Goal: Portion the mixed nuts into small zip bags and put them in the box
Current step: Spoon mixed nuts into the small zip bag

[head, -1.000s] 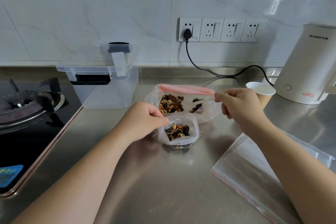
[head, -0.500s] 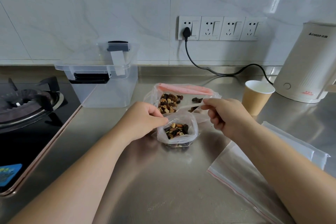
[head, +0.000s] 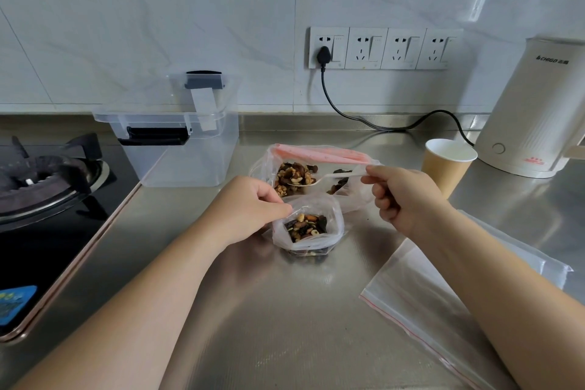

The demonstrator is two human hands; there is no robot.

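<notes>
A small clear zip bag (head: 332, 215) part-filled with mixed nuts stands open on the steel counter. My left hand (head: 250, 209) pinches its left rim. Behind it lies a large bag of mixed nuts (head: 292, 174) with a pink zip strip. My right hand (head: 402, 196) grips the handle of a white plastic spoon (head: 329, 177); the spoon's bowl carries nuts inside the large bag's mouth. A clear plastic box (head: 186, 149) stands open at the back left, its lid leaning against the wall.
A stack of empty zip bags (head: 421, 294) lies under my right forearm. A paper cup (head: 448, 168) and a white kettle (head: 538, 111) stand at the right, with a black cord (head: 373, 123) along the wall. A gas hob (head: 41, 187) is at the left.
My right hand let go of the large bag's pink edge, came down toward me and now holds the spoon dipped into the large bag. My left hand kept its hold.
</notes>
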